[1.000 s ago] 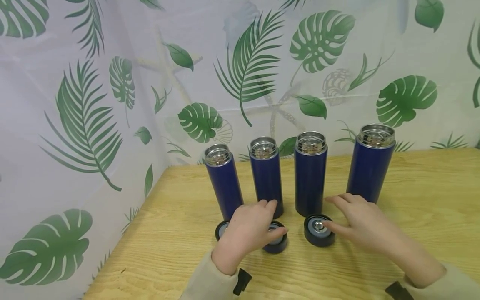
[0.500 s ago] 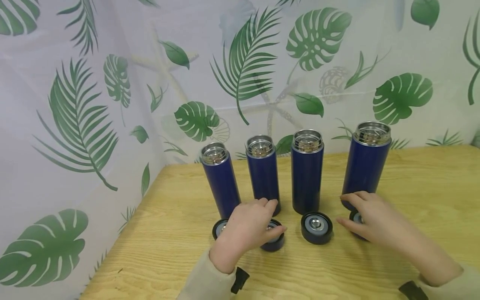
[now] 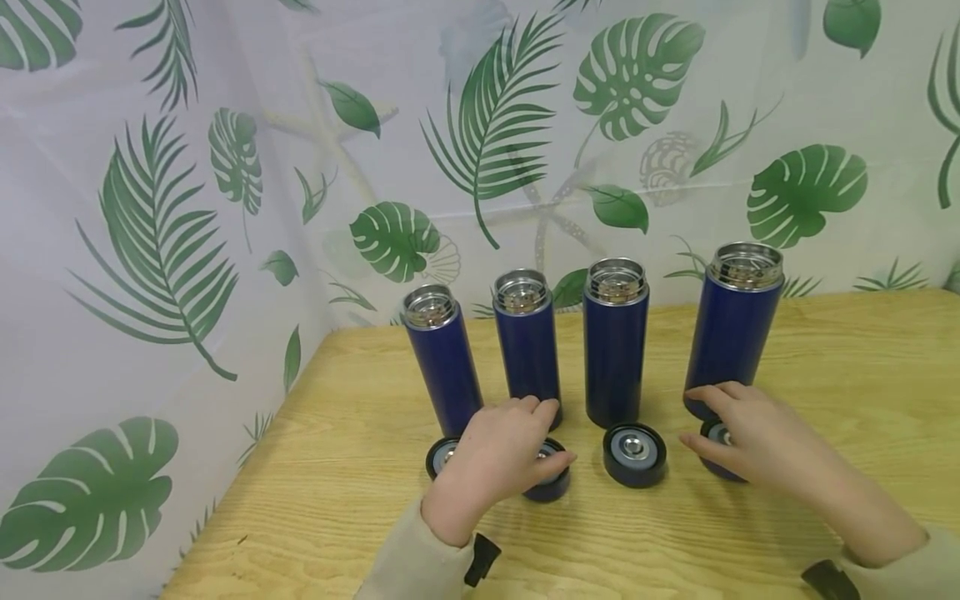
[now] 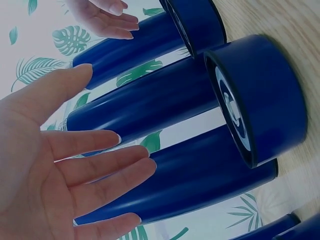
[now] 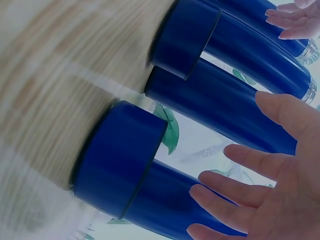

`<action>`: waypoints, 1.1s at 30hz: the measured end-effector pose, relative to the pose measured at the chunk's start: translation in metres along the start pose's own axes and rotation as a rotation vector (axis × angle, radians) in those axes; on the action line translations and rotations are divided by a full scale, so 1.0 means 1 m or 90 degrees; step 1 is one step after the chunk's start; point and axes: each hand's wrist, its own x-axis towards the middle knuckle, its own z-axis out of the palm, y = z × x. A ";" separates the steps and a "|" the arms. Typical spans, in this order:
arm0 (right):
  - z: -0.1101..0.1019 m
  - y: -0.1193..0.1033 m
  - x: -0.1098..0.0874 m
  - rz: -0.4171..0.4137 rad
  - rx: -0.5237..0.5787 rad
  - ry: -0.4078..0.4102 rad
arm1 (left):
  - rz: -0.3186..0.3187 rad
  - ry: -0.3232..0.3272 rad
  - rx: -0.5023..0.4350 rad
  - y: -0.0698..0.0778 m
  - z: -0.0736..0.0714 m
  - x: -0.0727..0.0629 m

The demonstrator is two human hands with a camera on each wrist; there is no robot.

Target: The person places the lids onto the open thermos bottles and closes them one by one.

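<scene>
Several dark blue flasks stand upright in a row without lids, their steel mouths bare: the leftmost flask point(image 3: 444, 367), a second flask point(image 3: 528, 354), a third flask point(image 3: 615, 358) and the rightmost flask point(image 3: 731, 342). In front of each lies an upturned lid. My left hand point(image 3: 491, 458) hovers with relaxed fingers, partly hiding the leftmost lid point(image 3: 442, 454) and the second lid point(image 3: 551, 485). The left wrist view shows a gap between its fingers and a lid point(image 4: 265, 95). My right hand point(image 3: 757, 433), fingers loose, partly covers the rightmost lid point(image 3: 712, 437); nothing is in its grasp point(image 5: 120, 160).
A third lid point(image 3: 634, 456) lies between the two hands. The wooden table point(image 3: 315, 517) meets a white curtain point(image 3: 315, 275) with green leaf prints along its back and left side. A dark strap point(image 3: 482, 560) is on the left wrist.
My right hand has shifted right, away from the third lid to the rightmost one, then stayed nearly still. My left hand has hardly moved. Flasks and lids remain in place.
</scene>
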 end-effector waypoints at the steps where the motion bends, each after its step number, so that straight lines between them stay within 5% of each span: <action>1: 0.000 0.000 0.000 0.001 -0.002 -0.001 | 0.000 -0.001 0.000 0.000 0.000 0.000; 33: 0.018 0.016 -0.001 0.003 -0.037 -0.037 | 0.001 -0.005 0.000 0.000 0.000 0.000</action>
